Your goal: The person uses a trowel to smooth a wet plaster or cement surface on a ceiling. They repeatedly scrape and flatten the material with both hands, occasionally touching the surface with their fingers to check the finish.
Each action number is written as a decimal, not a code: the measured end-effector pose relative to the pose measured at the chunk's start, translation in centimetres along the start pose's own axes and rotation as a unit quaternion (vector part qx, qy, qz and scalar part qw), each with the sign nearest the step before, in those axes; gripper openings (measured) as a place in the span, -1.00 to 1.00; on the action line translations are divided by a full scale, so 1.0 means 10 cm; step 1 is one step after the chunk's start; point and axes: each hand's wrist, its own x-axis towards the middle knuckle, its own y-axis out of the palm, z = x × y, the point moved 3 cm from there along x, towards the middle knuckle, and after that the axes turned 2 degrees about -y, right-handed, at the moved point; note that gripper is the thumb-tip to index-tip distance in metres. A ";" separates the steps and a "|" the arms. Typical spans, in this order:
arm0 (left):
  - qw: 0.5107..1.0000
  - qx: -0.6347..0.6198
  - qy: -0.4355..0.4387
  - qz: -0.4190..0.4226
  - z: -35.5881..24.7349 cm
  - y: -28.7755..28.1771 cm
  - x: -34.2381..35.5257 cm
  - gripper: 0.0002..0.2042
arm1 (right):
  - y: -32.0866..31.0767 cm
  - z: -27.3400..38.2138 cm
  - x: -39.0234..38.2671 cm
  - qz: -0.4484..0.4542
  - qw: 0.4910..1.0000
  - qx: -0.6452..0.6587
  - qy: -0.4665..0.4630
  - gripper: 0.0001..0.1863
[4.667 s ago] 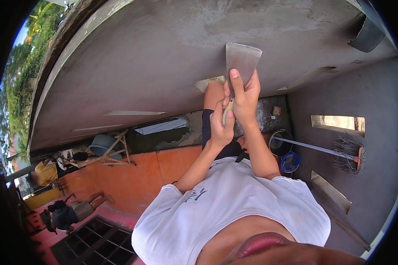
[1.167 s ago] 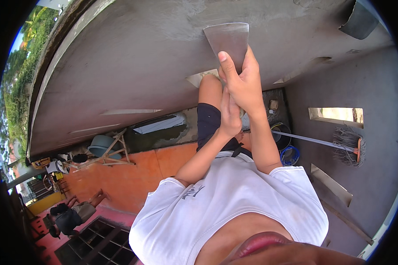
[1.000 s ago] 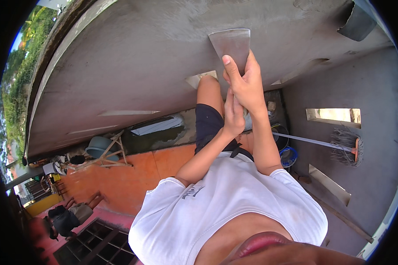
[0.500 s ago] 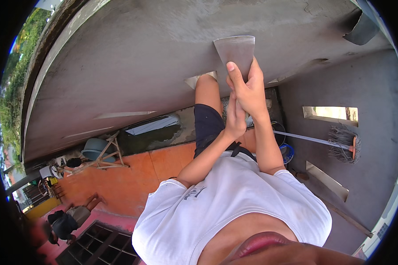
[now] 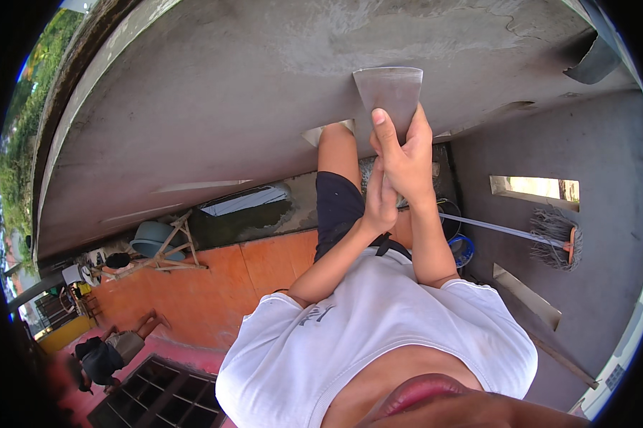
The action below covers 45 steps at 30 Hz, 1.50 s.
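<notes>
A flared grey metal scraper stands with its bright wide edge against the plastered grey wall ahead of me. My right hand wraps round its narrow lower part, the thumb laid up along the blade. Just below and to the left, my left hand is closed, its fingers together against the right palm, where the handle appears to run. Both hands hide most of the handle. Around and above the blade the wall has paler, streaky patches.
A mop leans by the right wall, near a blue bucket. To the left are a wooden trestle and a grey-green basin on orange floor. Another person is at the lower left.
The scraper and both hands have shifted slightly down and to the right in the picture. The view has also shifted a little. The grip looks the same.
</notes>
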 end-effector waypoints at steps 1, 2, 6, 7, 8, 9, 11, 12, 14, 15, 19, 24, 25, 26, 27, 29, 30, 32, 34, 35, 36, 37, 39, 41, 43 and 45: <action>1.000 -0.005 -0.006 -0.005 -0.04 0.01 0.02 -0.47 | 0.00 -0.01 0.01 0.000 1.000 0.014 -0.004 -0.75; 1.000 -0.011 -0.011 -0.007 -0.04 0.01 0.03 -0.46 | 0.00 -0.04 0.02 0.000 1.000 0.029 -0.007 -0.75; 1.000 -0.012 -0.004 -0.017 -0.03 0.00 0.06 -0.43 | 0.02 -0.05 0.03 0.016 0.998 0.066 -0.002 -0.74; 1.000 0.007 0.016 -0.020 -0.05 0.00 0.08 -0.43 | 0.02 -0.05 0.03 0.016 0.997 0.073 -0.004 -0.74; 0.999 0.027 0.035 -0.023 -0.07 -0.01 0.09 -0.42 | 0.02 -0.06 0.03 0.016 0.997 0.080 -0.005 -0.74; 0.999 0.029 0.034 -0.024 -0.08 -0.01 0.10 -0.41 | 0.02 -0.06 0.03 0.018 0.996 0.087 -0.007 -0.74; 0.999 0.033 0.034 -0.027 -0.10 -0.02 0.12 -0.41 | 0.02 -0.07 0.04 0.019 0.995 0.101 -0.006 -0.74; 0.998 0.042 0.033 -0.027 -0.09 -0.03 0.11 -0.40 | 0.02 -0.07 0.03 0.020 0.994 0.109 -0.005 -0.74; 0.997 0.060 0.033 -0.027 -0.06 -0.06 0.09 -0.40 | 0.03 -0.08 0.03 0.014 0.995 0.102 -0.008 -0.74; 0.997 0.060 0.032 -0.025 -0.04 -0.08 0.08 -0.40 | 0.03 -0.09 0.02 0.010 0.995 0.098 -0.008 -0.75; 0.998 0.055 0.031 -0.018 -0.05 -0.11 0.08 -0.40 | 0.05 -0.06 0.01 0.011 0.996 0.090 -0.018 -0.76; 0.999 0.031 0.036 -0.021 -0.14 -0.07 0.12 -0.40 | 0.06 -0.06 0.02 -0.012 0.999 0.039 -0.018 -0.76; 0.999 0.030 0.034 -0.020 -0.13 -0.07 0.11 -0.39 | 0.06 -0.05 0.01 -0.011 0.999 0.036 -0.014 -0.75; 0.999 0.029 0.032 -0.019 -0.12 -0.06 0.11 -0.39 | 0.06 -0.04 0.01 -0.010 0.999 0.033 -0.009 -0.75; 0.999 0.021 0.025 -0.009 -0.10 -0.07 0.10 -0.38 | 0.05 -0.04 0.02 -0.010 0.999 0.030 -0.005 -0.75; 1.000 0.007 0.013 0.012 -0.06 -0.09 0.09 -0.38 | 0.04 -0.06 0.03 -0.016 1.000 0.001 -0.017 -0.74; 1.000 0.005 0.011 0.016 -0.05 -0.09 0.09 -0.37 | 0.04 -0.06 0.03 -0.019 1.000 -0.008 -0.021 -0.73; 1.000 0.002 0.007 0.023 -0.04 -0.10 0.07 -0.36 | 0.06 -0.06 0.03 -0.026 0.999 -0.021 -0.028 -0.72; 1.000 0.014 -0.008 0.011 0.01 -0.11 0.05 -0.35 | 0.09 -0.04 0.02 -0.025 0.999 -0.009 -0.032 -0.70; 1.000 0.021 -0.016 0.005 0.02 -0.12 0.03 -0.35 | 0.11 -0.04 0.03 -0.018 0.999 0.006 -0.034 -0.68; 1.000 0.027 -0.003 0.001 -0.01 -0.17 0.07 -0.34 | 0.17 0.01 0.05 -0.004 0.999 0.011 -0.041 -0.67; 0.999 0.033 0.007 0.000 -0.08 -0.24 0.13 -0.34 | 0.23 0.08 0.07 0.007 0.999 0.016 -0.047 -0.66; 0.995 0.092 0.032 -0.013 -0.33 -0.31 0.18 -0.31 | 0.40 0.32 0.10 0.044 0.997 0.007 -0.068 -0.64; 0.990 0.118 0.065 -0.051 -0.57 -0.16 0.29 -0.31 | 0.35 0.36 0.06 0.047 0.997 0.015 -0.066 -0.63; 0.996 0.081 0.022 -0.041 -0.58 -0.15 0.28 -0.31 | 0.14 0.29 -0.04 0.055 0.997 -0.011 -0.060 -0.63; 0.998 -0.001 -0.059 -0.013 -0.51 -0.28 0.28 -0.35 | -0.14 0.12 -0.20 0.090 0.994 -0.057 -0.017 -0.64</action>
